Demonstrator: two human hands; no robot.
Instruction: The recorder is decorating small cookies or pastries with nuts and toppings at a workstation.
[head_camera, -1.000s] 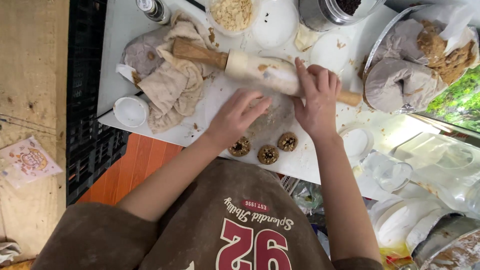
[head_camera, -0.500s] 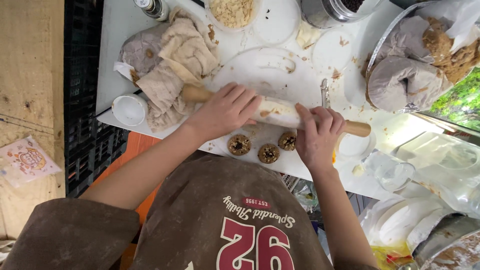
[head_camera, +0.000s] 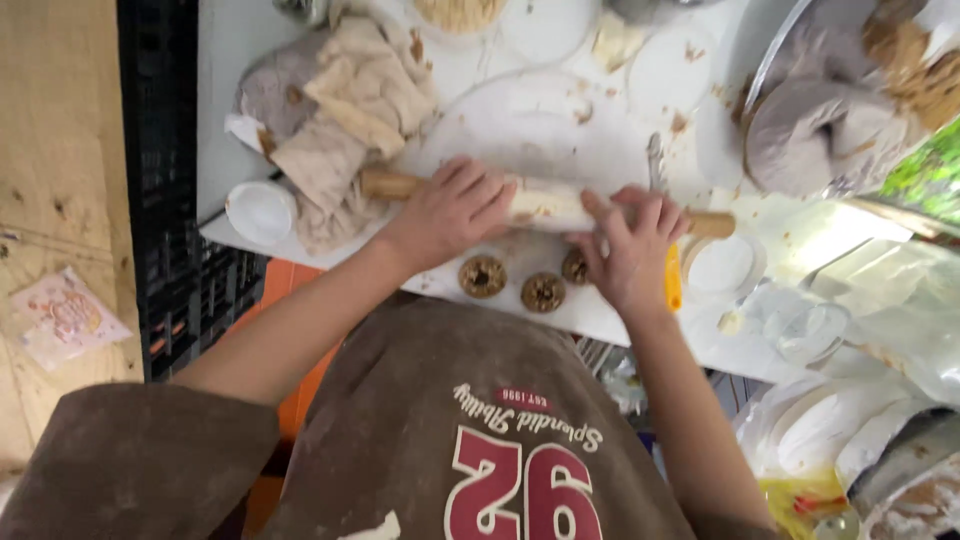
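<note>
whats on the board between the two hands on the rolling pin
Head view: between the left hand and right hand, the floured rolling pin; near its close side, small round brown pieces.

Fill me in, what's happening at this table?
A person presses both hands on a wooden rolling pin lying across a white table. The left hand rests on the pin's left part, the right hand on its right part. Three small round brown dough pieces sit at the near edge by the hands. A crumpled beige cloth lies at the left, and a metal bowl stands at the far right.
</note>
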